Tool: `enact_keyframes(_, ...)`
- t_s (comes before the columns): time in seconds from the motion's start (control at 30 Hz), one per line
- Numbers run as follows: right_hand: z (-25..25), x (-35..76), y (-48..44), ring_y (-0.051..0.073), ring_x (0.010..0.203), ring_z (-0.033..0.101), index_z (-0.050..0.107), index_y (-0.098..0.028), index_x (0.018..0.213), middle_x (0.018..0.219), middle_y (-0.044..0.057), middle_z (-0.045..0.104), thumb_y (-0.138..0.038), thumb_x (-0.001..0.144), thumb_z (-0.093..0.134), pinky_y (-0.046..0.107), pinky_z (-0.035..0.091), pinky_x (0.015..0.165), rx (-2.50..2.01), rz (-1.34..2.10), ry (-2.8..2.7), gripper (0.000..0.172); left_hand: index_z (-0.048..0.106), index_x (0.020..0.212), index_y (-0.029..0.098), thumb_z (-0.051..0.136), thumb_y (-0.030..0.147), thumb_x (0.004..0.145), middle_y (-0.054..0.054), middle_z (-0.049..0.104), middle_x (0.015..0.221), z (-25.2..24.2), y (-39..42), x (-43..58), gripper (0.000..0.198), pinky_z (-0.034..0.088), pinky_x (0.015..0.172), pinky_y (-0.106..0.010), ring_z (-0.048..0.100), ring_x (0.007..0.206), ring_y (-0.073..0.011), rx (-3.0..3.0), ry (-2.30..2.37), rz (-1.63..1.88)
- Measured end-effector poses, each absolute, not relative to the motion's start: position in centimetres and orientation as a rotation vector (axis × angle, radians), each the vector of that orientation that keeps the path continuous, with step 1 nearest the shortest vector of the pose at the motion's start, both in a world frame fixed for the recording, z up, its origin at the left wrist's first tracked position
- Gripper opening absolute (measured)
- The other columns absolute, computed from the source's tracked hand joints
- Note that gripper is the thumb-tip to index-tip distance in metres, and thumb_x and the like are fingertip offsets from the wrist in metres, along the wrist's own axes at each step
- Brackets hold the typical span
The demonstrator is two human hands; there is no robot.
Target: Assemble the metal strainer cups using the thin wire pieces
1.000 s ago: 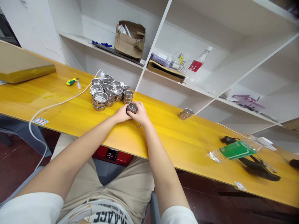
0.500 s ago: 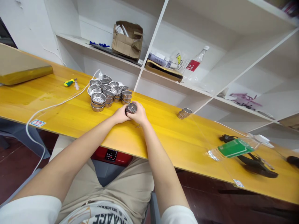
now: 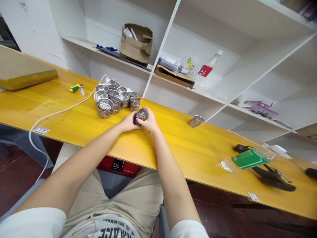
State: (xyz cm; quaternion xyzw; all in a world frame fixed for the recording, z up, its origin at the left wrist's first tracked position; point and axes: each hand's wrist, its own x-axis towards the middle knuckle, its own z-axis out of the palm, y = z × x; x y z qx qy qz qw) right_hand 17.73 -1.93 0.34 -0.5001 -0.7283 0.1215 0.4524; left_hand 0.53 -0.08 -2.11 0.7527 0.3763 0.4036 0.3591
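My left hand (image 3: 128,122) is closed around a dark-looking perforated metal strainer cup (image 3: 135,119), mostly hidden by the fingers. Right beside it, my right hand (image 3: 150,121) grips a shiny strainer cup (image 3: 142,114), tilted with its mouth towards me; a thin line, perhaps wire, crosses its inside. The two cups overlap in view, and I cannot tell whether they are nested or only touching. Some thin wire pieces (image 3: 148,134) lie under my right wrist. Just beyond my hands, to the left, stand several stacked strainer cups (image 3: 105,105).
Farther right on the yellow table (image 3: 173,145) is a short stack of strainer cups (image 3: 196,121). A green-labelled bottle (image 3: 250,158) lies near a black strap (image 3: 274,180). At left are a screwdriver (image 3: 74,88), a white cable (image 3: 53,115) and a cardboard box (image 3: 27,72). Shelves (image 3: 138,67) rise behind.
The shiny cup in my right hand has shifted slightly right and turned, and more of the darker cup in my left hand shows. The stacked cups have stayed put.
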Motion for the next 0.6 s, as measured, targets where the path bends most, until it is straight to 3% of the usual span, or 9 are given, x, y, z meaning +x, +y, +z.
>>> enact_keyframes(0.47,0.5,17.8,-1.9,0.031,0.119,0.064,0.059,-0.023,0.135,0.127,0.010,0.070,-0.033,0.066,0.082,0.048,0.049,0.109,-1.247,0.347,-1.881,0.073,0.061,0.125,0.013,0.088,0.031,0.059,-0.014,0.073,0.123,-2.9,1.0,0.4,0.073,0.052,0.106,-0.050,0.069,0.115,-0.0347,1.923,0.917,1.046)
enact_keyframes(0.6,0.2,17.9,-1.6,0.032,0.122,0.063,0.060,-0.023,0.135,0.129,0.010,0.069,-0.032,0.065,0.085,0.050,0.048,0.112,-1.227,0.355,-1.874,0.074,0.054,0.137,0.015,0.082,0.021,0.055,-0.017,0.066,0.136,-3.2,1.6,0.3,0.087,0.050,0.109,-0.050,0.065,0.123,-0.0343,1.783,0.754,1.079)
